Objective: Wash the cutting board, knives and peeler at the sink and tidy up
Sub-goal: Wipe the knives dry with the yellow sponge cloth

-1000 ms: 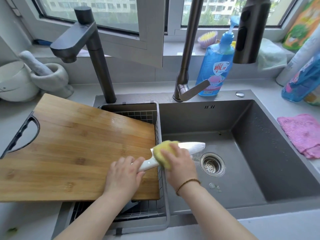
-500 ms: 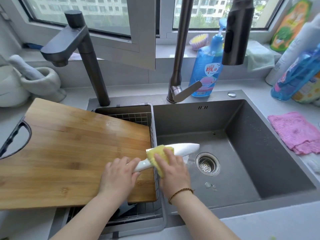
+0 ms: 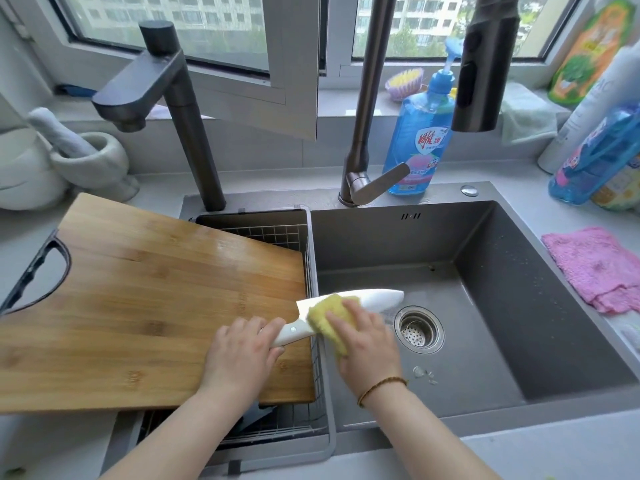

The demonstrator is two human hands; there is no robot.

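View from above a dark grey kitchen sink point(image 3: 502, 323) that fills the centre and right of the frame. Two bare forearms reach in from the bottom edge.

The left hand point(image 3: 239, 351), just below centre, has its fingers curled round the white handle of a knife point(image 3: 381, 298). The knife lies almost level, its white blade pointing right over the sink basin, with the tip above the round metal drain strainer point(image 3: 419, 329). The right hand point(image 3: 367, 344), beside the left, presses a yellow sponge point(image 3: 329, 313) against the blade near the handle, fingers bent over the sponge. A thin brown bracelet point(image 3: 381, 386) circles the right wrist.

A large wooden cutting board point(image 3: 138, 306) takes up the left half of the frame. It lies flat and slightly skewed, its right end resting over a wire basket point(image 3: 313, 258) set in the left part of the sink, and its dark handle cut-out sits at the far left edge. The left hand is above the board's lower right corner.

Two dark faucets rise behind the sink: a square one point(image 3: 180, 109) at upper left and a tall one point(image 3: 363, 98) at top centre, with a spray head hanging at upper right. A blue dish soap bottle point(image 3: 420, 133) stands behind the tall faucet. A pink cloth point(image 3: 595, 265) lies on the counter at the right edge. A pale stone mortar and pestle point(image 3: 90, 161) sits at the left, below a window.
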